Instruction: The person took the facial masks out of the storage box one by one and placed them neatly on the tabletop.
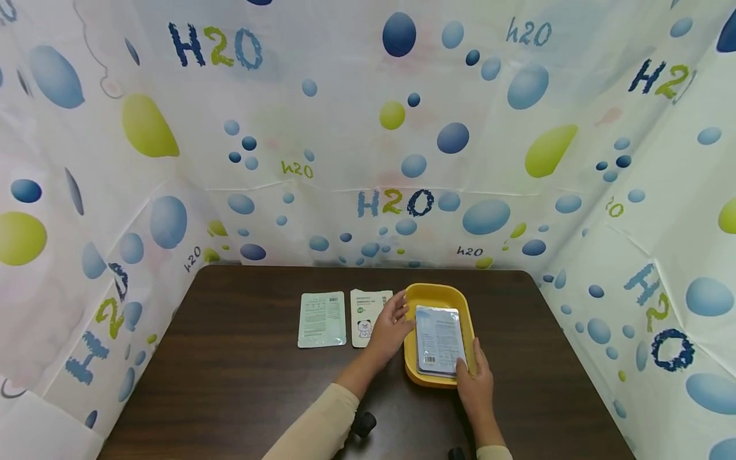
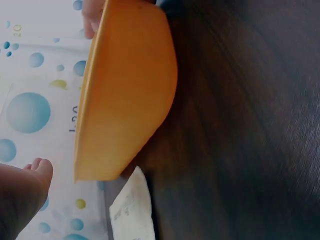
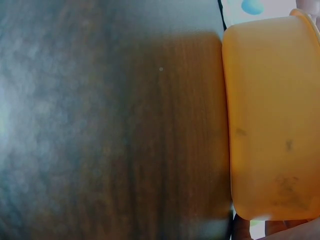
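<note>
A yellow plastic tray (image 1: 437,292) stands on the table toward the right in the head view. Inside it lies a small stack of flat, light-blue printed packets (image 1: 439,338). My right hand (image 1: 477,383) grips the tray's lower right rim, thumb on the inner side and fingers outside. At the left rim is my left hand (image 1: 391,329), fingers extended; the left wrist view shows that hand (image 2: 30,190) apart from the tray wall (image 2: 130,90). A white packet with a bear drawing (image 1: 363,313) lies partly hidden behind the left hand. Left of it is a pale green packet (image 1: 322,319).
The dark wooden table (image 1: 241,358) has a white curtain (image 1: 333,134) with blue and green dots behind it and at both sides. Black objects (image 1: 364,424) show beside the left wrist and near the right wrist.
</note>
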`<state>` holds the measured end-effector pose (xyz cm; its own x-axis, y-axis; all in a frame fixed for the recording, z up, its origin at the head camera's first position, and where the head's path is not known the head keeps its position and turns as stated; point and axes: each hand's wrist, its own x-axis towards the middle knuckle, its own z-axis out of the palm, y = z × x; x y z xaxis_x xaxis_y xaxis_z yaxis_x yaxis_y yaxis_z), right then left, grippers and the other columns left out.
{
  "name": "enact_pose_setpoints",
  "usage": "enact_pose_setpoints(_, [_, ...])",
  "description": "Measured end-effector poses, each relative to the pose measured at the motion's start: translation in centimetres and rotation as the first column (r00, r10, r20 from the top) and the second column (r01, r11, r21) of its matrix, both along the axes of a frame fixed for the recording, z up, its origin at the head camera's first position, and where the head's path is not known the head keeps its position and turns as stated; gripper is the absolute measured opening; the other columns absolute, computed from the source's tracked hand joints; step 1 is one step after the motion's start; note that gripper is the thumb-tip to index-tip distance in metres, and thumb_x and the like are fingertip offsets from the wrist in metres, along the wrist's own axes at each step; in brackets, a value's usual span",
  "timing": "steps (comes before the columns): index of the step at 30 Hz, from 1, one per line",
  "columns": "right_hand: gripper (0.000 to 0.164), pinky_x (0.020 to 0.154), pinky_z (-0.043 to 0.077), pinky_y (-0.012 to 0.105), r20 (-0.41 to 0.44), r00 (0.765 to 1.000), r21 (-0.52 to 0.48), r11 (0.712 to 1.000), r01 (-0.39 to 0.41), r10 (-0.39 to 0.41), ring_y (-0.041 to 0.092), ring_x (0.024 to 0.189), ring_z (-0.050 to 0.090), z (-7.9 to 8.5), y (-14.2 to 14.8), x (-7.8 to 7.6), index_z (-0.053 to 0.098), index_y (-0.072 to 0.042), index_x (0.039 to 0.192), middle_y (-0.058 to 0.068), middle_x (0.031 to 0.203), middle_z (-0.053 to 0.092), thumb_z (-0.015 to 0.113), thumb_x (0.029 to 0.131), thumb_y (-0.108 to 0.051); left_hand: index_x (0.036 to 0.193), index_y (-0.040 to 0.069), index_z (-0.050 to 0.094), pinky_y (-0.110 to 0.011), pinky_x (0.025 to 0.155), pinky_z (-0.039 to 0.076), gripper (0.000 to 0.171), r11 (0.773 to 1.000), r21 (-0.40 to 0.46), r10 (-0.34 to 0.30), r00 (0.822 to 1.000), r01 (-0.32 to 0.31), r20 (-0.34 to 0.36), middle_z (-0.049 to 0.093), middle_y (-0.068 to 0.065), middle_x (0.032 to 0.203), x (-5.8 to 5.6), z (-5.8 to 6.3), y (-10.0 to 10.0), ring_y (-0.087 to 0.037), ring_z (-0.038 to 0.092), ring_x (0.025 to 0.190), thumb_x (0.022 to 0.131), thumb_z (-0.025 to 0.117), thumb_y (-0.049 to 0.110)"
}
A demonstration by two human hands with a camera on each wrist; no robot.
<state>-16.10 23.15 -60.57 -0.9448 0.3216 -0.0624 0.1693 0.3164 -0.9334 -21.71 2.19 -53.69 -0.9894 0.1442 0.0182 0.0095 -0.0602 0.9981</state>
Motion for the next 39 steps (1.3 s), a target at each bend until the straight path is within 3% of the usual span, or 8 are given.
enact_pose_setpoints(8, [0.072, 0.124, 0.024, 0.059, -0.018, 1.000, 0.002, 1.000, -0.003, 0.003, 0.042, 0.155, 0.023, 0.1, -0.1, -0.1, 0.021, -0.010, 0.163, 0.022, 0.169, 0.021, 0.055, 0.100, -0.009, 0.158, 0.016, 0.034, -0.050, 0.125, 0.029, 0.071, 0.999, 0.020, -0.041, 0.997, 0.040, 0.072, 0.039, -0.019, 0.160, 0.5, -1.1, 1.9, -0.036, 0.038, 0.150, 0.095, 0.064, 0.011])
enact_pose_setpoints(15, [0.071, 0.123, 0.026, 0.058, -0.023, 1.000, 0.004, 1.000, -0.007, 0.007, 0.042, 0.155, 0.024, -0.2, 0.1, -0.3, 0.022, -0.009, 0.163, 0.022, 0.169, 0.022, 0.055, 0.100, -0.009, 0.161, 0.011, 0.026, -0.054, 0.126, 0.022, 0.078, 0.997, 0.055, -0.054, 0.993, 0.049, 0.102, 0.029, -0.024, 0.164, 0.7, -1.6, 3.2, -0.040, 0.027, 0.155, 0.094, 0.065, 0.007])
enact_pose_setpoints(19, [0.071, 0.123, 0.025, 0.057, -0.041, 0.999, 0.007, 1.000, -0.002, 0.002, 0.041, 0.155, 0.025, -0.2, 0.2, -0.3, 0.023, -0.008, 0.162, 0.021, 0.168, 0.023, 0.056, 0.099, -0.009, 0.162, 0.015, 0.027, -0.054, 0.126, 0.021, 0.078, 0.998, 0.001, -0.059, 0.991, 0.059, 0.122, 0.026, -0.020, 0.168, 0.5, -1.8, 3.9, -0.038, 0.023, 0.157, 0.094, 0.066, 0.012])
enact_pose_setpoints(27, [0.070, 0.122, 0.028, 0.058, -0.044, 0.999, 0.012, 1.000, 0.000, 0.000, 0.042, 0.153, 0.028, -0.1, -0.1, -0.3, 0.024, -0.010, 0.163, 0.022, 0.168, 0.024, 0.056, 0.100, -0.009, 0.162, 0.017, 0.025, -0.056, 0.119, 0.034, 0.085, 0.995, -0.069, -0.059, 0.978, 0.074, 0.200, 0.037, -0.021, 0.162, 0.5, -1.4, 4.6, -0.038, 0.045, 0.141, 0.091, 0.071, 0.018])
enact_pose_setpoints(35, [0.070, 0.122, 0.028, 0.059, -0.051, 0.999, 0.033, 0.999, 0.002, 0.000, 0.045, 0.152, 0.028, -0.1, -0.1, 0.0, 0.024, -0.007, 0.162, 0.025, 0.167, 0.025, 0.056, 0.099, -0.009, 0.157, 0.011, 0.035, -0.056, 0.120, 0.033, 0.077, 0.994, -0.055, -0.081, 0.962, 0.099, 0.261, 0.038, -0.022, 0.160, 0.1, -1.3, 4.7, -0.036, 0.045, 0.141, 0.091, 0.072, 0.022])
enact_pose_setpoints(39, [0.070, 0.121, 0.028, 0.060, -0.037, 0.999, 0.038, 0.999, 0.002, -0.001, 0.045, 0.152, 0.028, -0.1, 0.0, 0.0, 0.024, -0.008, 0.162, 0.025, 0.167, 0.025, 0.056, 0.100, -0.010, 0.156, 0.012, 0.037, -0.058, 0.122, 0.029, 0.074, 0.996, -0.018, -0.080, 0.962, 0.088, 0.263, 0.033, -0.024, 0.163, 0.2, -1.6, 4.8, -0.040, 0.036, 0.149, 0.091, 0.071, 0.020])
